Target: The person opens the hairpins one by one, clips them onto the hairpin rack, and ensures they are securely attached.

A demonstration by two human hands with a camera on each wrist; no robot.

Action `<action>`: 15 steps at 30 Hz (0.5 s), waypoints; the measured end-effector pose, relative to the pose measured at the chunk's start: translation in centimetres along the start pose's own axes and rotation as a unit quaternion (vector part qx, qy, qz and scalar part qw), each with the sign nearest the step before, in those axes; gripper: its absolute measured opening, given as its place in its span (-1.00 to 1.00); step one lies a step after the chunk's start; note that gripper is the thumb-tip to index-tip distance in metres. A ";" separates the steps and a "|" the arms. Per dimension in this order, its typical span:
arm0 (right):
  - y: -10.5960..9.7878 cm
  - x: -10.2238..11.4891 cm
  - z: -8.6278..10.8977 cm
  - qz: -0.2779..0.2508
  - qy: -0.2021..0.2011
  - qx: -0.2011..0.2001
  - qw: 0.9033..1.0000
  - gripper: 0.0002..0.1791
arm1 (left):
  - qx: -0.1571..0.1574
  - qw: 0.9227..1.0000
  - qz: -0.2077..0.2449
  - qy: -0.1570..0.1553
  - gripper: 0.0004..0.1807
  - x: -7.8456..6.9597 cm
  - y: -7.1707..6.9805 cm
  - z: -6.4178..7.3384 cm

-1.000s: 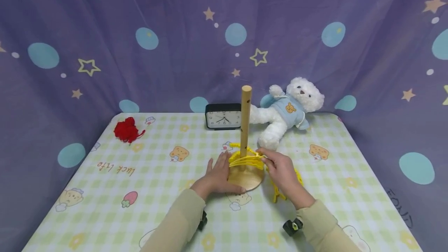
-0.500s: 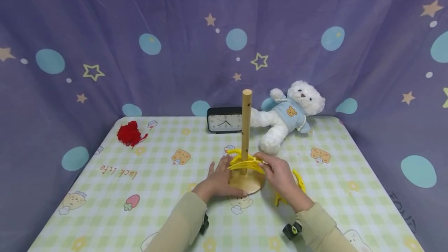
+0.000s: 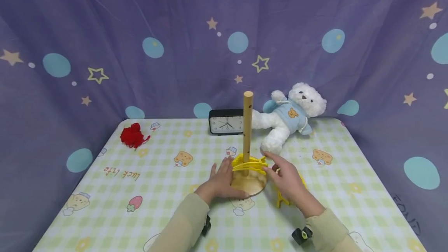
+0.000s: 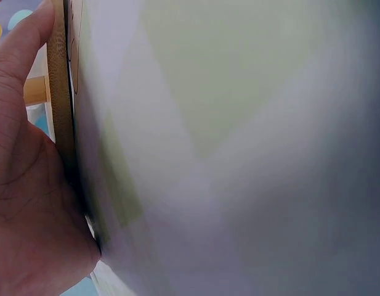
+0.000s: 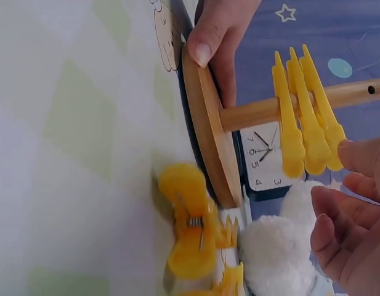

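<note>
A round wooden base (image 3: 249,186) with an upright wooden post (image 3: 247,127) stands at mid-table. My left hand (image 3: 222,182) rests on the base's left side, thumb along the near edge and fingers extended. Around the lower post sits a yellow plastic clip (image 3: 249,165), its long prongs crossing the post above the base. My right hand (image 3: 285,176) is at the clip's right end, fingers slightly bent and parted; in the right wrist view its fingertips are right beside the prong ends (image 5: 325,157). Another yellow clip with a metal spring (image 5: 190,227) lies on the table beneath that hand.
Behind the post is a black-framed clock (image 3: 225,123). A white teddy bear (image 3: 292,112) in a blue top leans at the back right. A tangle of red yarn (image 3: 134,135) lies at the back left. Checked cloth (image 3: 168,205) covers the table, and a purple curtain (image 3: 189,69) hangs behind.
My right fingers have loosened from the yellow clip and moved slightly right. Its far prongs have drawn in closer round the post. My left hand stays on the base.
</note>
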State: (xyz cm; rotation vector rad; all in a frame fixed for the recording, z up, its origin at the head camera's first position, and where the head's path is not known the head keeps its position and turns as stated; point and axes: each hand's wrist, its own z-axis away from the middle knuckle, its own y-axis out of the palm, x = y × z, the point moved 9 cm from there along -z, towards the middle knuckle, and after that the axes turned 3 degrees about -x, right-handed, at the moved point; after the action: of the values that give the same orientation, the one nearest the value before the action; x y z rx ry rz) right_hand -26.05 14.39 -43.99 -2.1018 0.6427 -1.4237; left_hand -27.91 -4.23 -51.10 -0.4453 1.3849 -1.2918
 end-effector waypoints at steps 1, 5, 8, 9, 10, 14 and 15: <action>-0.2 -0.2 0.2 0.000 0.005 -0.003 1.000 -0.47 | 0.000 1.000 0.000 0.000 0.41 0.0 0.0 0.0; -1.1 -1.0 0.9 0.006 0.022 -0.009 1.000 -0.47 | -0.002 1.000 0.003 -0.002 0.45 0.3 0.2 -0.2; -1.6 -1.5 1.5 0.017 0.036 -0.006 0.999 -0.50 | -0.003 1.000 0.005 -0.009 0.49 0.8 0.7 -0.5; -1.8 -1.7 1.7 0.018 0.043 -0.003 0.999 -0.51 | -0.003 1.000 0.006 -0.012 0.50 1.0 0.9 -0.7; -2.0 -1.9 1.9 0.021 0.052 -0.001 0.998 -0.52 | -0.004 1.000 0.006 -0.015 0.51 1.1 1.0 -0.8; -3.0 -2.9 3.0 0.024 0.073 0.001 0.997 -0.57 | -0.002 1.000 0.008 -0.025 0.52 1.4 1.3 -1.1; -3.2 -3.3 3.4 0.019 0.082 0.002 0.996 -0.58 | -0.001 1.000 0.007 -0.026 0.52 1.4 1.2 -1.1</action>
State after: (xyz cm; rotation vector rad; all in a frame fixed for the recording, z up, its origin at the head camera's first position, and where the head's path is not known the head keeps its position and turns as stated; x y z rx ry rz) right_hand -23.70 19.44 -45.28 -1.9732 0.7375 -1.5863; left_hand -28.77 -4.55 -53.07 -0.4671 1.3444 -1.2585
